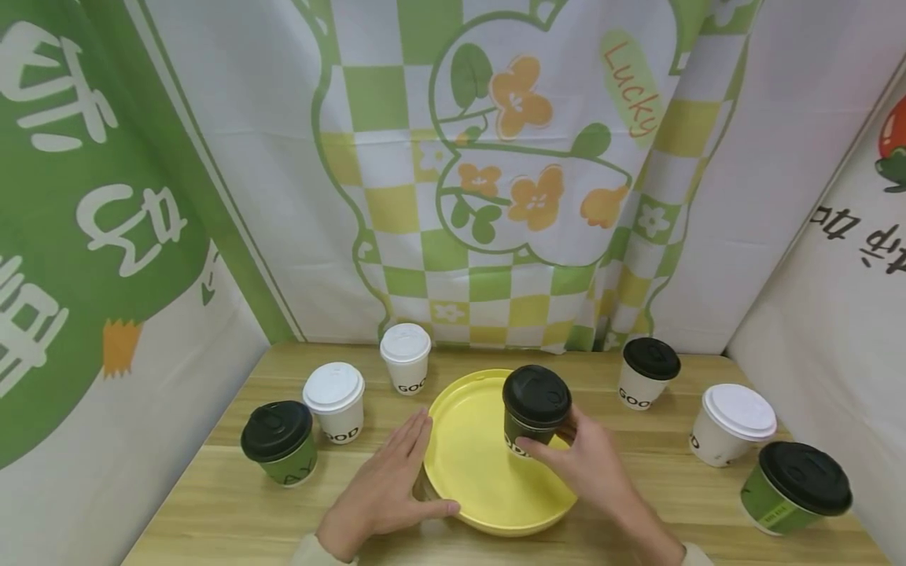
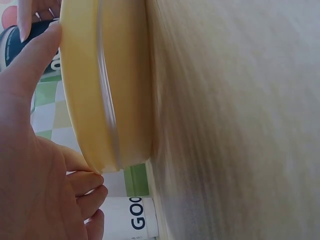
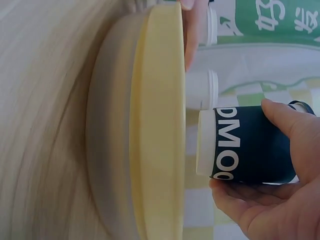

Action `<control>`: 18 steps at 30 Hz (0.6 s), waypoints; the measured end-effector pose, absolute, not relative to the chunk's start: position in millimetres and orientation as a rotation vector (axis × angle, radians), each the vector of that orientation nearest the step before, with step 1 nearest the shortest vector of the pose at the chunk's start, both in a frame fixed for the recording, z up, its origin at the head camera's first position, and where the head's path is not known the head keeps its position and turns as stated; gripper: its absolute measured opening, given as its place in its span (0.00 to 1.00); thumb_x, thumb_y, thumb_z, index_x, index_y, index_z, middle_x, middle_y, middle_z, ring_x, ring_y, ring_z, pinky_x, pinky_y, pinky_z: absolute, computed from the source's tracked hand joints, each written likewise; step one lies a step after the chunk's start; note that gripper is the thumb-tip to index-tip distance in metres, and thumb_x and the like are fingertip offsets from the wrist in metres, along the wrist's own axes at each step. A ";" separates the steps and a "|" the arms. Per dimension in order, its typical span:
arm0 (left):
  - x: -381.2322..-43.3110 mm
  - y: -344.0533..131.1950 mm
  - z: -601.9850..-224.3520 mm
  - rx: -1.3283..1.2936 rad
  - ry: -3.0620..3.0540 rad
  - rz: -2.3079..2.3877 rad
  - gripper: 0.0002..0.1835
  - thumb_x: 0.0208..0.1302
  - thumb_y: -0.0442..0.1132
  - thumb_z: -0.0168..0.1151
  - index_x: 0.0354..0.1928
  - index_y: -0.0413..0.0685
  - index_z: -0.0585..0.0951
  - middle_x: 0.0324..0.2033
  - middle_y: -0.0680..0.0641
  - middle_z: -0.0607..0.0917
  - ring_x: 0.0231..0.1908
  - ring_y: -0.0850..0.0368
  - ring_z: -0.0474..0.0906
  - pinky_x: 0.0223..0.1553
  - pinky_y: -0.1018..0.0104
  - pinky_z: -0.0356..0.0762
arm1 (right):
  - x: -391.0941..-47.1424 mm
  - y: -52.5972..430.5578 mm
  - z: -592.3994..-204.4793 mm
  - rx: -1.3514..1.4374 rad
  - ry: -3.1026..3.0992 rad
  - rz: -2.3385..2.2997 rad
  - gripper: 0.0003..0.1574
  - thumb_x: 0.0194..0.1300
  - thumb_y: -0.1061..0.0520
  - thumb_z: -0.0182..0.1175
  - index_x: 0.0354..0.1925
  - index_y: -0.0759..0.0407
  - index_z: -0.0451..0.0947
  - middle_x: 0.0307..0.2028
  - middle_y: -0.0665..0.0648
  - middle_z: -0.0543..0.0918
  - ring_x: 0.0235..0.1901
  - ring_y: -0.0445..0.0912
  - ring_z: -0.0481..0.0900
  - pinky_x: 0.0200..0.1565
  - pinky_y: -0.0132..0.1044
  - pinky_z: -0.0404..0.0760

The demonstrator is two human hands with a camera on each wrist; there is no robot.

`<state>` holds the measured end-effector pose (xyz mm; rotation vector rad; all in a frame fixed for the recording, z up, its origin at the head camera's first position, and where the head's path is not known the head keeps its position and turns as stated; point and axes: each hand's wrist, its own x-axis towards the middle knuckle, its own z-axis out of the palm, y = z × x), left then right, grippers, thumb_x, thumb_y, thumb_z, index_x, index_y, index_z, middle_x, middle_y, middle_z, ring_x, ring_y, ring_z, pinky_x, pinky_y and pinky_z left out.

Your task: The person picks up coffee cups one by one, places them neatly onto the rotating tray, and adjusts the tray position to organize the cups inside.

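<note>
A dark green paper coffee cup [image 1: 535, 405] with a black lid is gripped by my right hand [image 1: 598, 464], thumb on the near side. In the right wrist view the cup [image 3: 255, 145] hangs above the rim of the round yellow tray [image 3: 160, 125], apart from it. My left hand [image 1: 385, 479] rests against the tray's left side. Its fingers lie fairly straight along the edge, with the thumb spread onto the near rim. The left wrist view shows the thumb and fingers touching the rim of the thick yellow tray [image 2: 82, 90].
Left of the tray stand a green cup with black lid [image 1: 279, 444] and two white cups [image 1: 336, 402] [image 1: 406, 358]. On the right are a white cup with black lid [image 1: 646, 373], a white-lidded cup [image 1: 732, 424] and a green cup [image 1: 793, 487]. Printed curtains [image 1: 495, 181] border the wooden table [image 1: 212, 503].
</note>
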<state>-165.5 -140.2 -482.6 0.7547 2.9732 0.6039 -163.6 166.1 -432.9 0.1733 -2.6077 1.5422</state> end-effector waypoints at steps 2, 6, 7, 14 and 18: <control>-165.5 -140.4 -483.0 0.753 2.976 0.607 0.69 0.58 0.82 0.61 0.84 0.37 0.51 0.85 0.37 0.51 0.84 0.40 0.50 0.82 0.40 0.59 | -164.3 157.6 -435.0 0.207 -2.595 1.543 0.40 0.55 0.49 0.83 0.63 0.54 0.80 0.55 0.56 0.90 0.58 0.53 0.88 0.66 0.52 0.84; -165.4 -140.8 -483.4 0.749 2.975 0.600 0.69 0.58 0.81 0.61 0.84 0.38 0.51 0.85 0.38 0.51 0.84 0.41 0.49 0.82 0.41 0.58 | -165.2 142.4 -440.1 0.256 -2.580 1.565 0.38 0.52 0.51 0.84 0.60 0.53 0.82 0.51 0.52 0.91 0.55 0.50 0.89 0.65 0.50 0.86; -165.4 -140.9 -483.4 0.747 2.973 0.601 0.69 0.58 0.81 0.61 0.84 0.38 0.51 0.85 0.38 0.51 0.84 0.41 0.49 0.82 0.41 0.58 | -165.4 139.0 -441.5 0.271 -2.580 1.563 0.38 0.52 0.51 0.85 0.59 0.52 0.82 0.50 0.51 0.91 0.54 0.49 0.90 0.64 0.50 0.86; -165.7 -140.5 -482.6 0.748 2.976 0.591 0.69 0.58 0.81 0.61 0.84 0.38 0.51 0.85 0.37 0.51 0.84 0.41 0.50 0.82 0.41 0.59 | -165.6 117.5 -450.6 0.358 -2.620 1.525 0.38 0.54 0.44 0.83 0.60 0.49 0.81 0.51 0.50 0.91 0.55 0.49 0.89 0.61 0.52 0.88; -165.9 -140.6 -482.4 0.755 2.981 0.583 0.69 0.57 0.82 0.61 0.84 0.38 0.51 0.84 0.37 0.52 0.84 0.41 0.51 0.82 0.41 0.60 | -166.1 107.0 -455.2 0.432 -2.636 1.515 0.39 0.56 0.41 0.82 0.61 0.50 0.80 0.53 0.52 0.91 0.56 0.50 0.89 0.60 0.53 0.88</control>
